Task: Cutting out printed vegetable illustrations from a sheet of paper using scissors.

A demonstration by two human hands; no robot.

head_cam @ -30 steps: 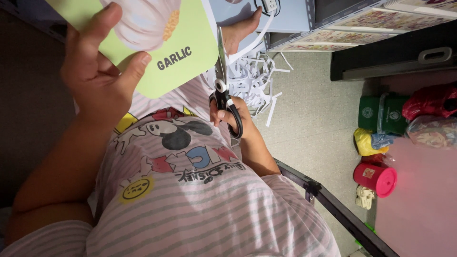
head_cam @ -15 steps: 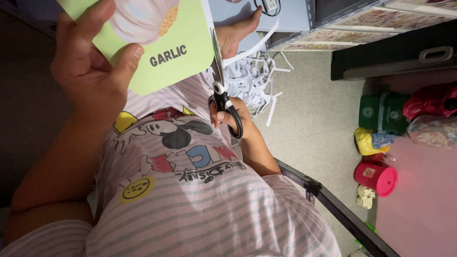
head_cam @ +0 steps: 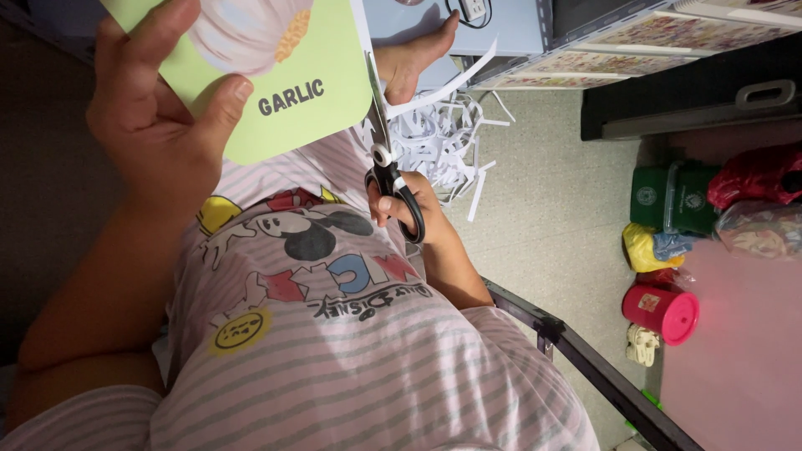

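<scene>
Two hands: both busy
Left hand (head_cam: pixel 159 125): pinches green card (head_cam: pixel 284 92), steadying it
Right hand (head_cam: pixel 405 200): fingers through scissors (head_cam: pixel 386 159), trimming card's edge
Floor: paper strips (head_cam: pixel 443 142)

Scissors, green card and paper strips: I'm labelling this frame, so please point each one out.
scissors (head_cam: pixel 393 179), head view, on the black handle.
green card (head_cam: pixel 322 63), head view, on its green face.
paper strips (head_cam: pixel 439 146), head view, on the white pile.

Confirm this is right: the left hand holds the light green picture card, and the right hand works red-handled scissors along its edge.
One detail is wrong: the scissors have black handles, not red. The head view shows the left hand holding the light green picture card while the right hand works the black-handled scissors along its edge.
</scene>
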